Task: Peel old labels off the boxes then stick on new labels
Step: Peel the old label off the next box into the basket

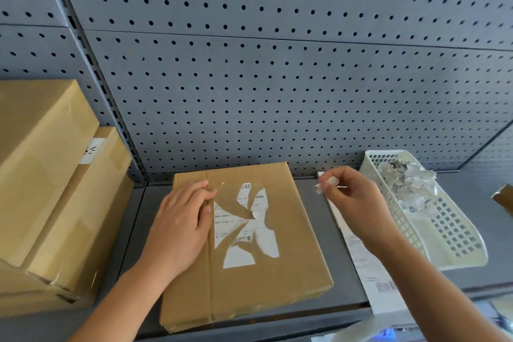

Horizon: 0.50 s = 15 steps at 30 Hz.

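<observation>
Your left hand (180, 219) lay flat on box (299, 244), fingers straight, grasping nothing; likely pinning it so peeling wouldn't drag it. Box sat flat on grey shelf (469, 280), centre. Old label (244, 230) was half torn away, only ragged white patches on top face. Your right hand (358, 203) pinched peeled scrap (329, 183) between thumb and fingertips, raised beside white basket (455, 236), probably bound for scraps (402, 178) inside. Label strip (372, 269) lay between box and basket, within reach. Stacked boxes (41, 175) at left. Perforated grey panel (249, 78) backed shelf.
</observation>
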Each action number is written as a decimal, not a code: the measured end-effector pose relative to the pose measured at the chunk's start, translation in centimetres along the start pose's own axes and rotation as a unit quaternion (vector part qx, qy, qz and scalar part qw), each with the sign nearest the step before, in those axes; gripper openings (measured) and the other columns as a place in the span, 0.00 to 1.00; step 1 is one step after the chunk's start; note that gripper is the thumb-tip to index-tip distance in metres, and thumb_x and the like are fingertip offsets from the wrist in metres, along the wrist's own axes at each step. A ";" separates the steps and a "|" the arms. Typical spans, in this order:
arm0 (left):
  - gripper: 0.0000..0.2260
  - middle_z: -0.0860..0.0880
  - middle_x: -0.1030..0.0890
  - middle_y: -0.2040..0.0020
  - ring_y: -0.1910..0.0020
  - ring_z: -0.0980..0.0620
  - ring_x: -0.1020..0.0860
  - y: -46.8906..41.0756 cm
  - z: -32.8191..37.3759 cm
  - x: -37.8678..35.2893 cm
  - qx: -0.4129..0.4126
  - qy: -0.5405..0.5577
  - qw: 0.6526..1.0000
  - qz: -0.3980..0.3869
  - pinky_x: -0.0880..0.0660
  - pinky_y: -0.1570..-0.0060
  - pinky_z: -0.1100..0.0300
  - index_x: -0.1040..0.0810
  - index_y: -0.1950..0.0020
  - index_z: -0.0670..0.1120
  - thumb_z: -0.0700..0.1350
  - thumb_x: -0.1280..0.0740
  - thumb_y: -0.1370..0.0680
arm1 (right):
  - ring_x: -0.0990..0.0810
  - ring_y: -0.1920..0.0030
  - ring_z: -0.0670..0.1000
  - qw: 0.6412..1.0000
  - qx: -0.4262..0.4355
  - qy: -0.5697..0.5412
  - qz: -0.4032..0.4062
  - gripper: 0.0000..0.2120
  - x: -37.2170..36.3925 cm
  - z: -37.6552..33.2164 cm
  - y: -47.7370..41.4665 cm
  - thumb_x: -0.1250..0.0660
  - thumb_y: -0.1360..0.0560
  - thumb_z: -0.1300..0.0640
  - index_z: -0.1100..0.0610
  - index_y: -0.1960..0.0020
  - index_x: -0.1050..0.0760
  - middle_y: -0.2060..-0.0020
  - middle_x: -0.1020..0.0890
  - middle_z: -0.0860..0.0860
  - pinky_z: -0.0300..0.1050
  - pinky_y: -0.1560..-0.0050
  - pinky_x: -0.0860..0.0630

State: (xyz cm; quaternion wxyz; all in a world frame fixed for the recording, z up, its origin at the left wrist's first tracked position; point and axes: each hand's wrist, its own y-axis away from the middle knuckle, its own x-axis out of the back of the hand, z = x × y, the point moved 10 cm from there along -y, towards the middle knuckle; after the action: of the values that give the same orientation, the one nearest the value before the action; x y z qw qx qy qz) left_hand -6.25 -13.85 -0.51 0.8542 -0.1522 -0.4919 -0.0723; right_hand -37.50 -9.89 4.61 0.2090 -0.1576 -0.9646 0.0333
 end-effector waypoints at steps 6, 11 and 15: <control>0.15 0.60 0.33 0.26 0.24 0.56 0.38 -0.1 -0.2 -0.1 0.000 0.002 1.000 -0.006 0.43 0.23 0.50 0.27 0.31 0.55 0.49 0.44 0.16 | 0.18 0.53 0.46 0.992 -0.012 0.082 0.093 0.09 8.3 1.9 -0.8 0.29 0.24 0.63 0.49 0.54 0.20 0.49 0.18 0.48 0.46 0.50 0.21; 0.14 0.58 0.32 0.26 0.24 0.54 0.36 -0.2 -0.1 -0.2 -0.005 -0.002 1.000 -0.007 0.42 0.23 0.49 0.26 0.31 0.54 0.48 0.43 0.16 | 0.17 0.53 0.46 0.970 -0.023 0.152 0.186 0.08 14.9 2.9 -1.1 0.28 0.24 0.62 0.53 0.48 0.22 0.53 0.16 0.46 0.49 0.49 0.20; 0.15 0.58 0.32 0.25 0.24 0.53 0.37 -0.3 -0.1 -0.3 -0.004 -0.004 1.000 -0.010 0.42 0.23 0.49 0.27 0.30 0.54 0.48 0.42 0.16 | 0.18 0.56 0.49 0.936 0.009 0.275 0.222 0.04 17.7 3.6 -1.8 0.30 0.23 0.58 0.52 0.48 0.19 0.54 0.16 0.48 0.51 0.49 0.21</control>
State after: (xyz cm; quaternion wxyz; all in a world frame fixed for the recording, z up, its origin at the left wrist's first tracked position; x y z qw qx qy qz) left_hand -6.37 -14.16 -0.77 0.8506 -0.1516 -0.4967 -0.0821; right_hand -54.85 -5.99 8.50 0.4546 -0.3686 -0.8097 0.0427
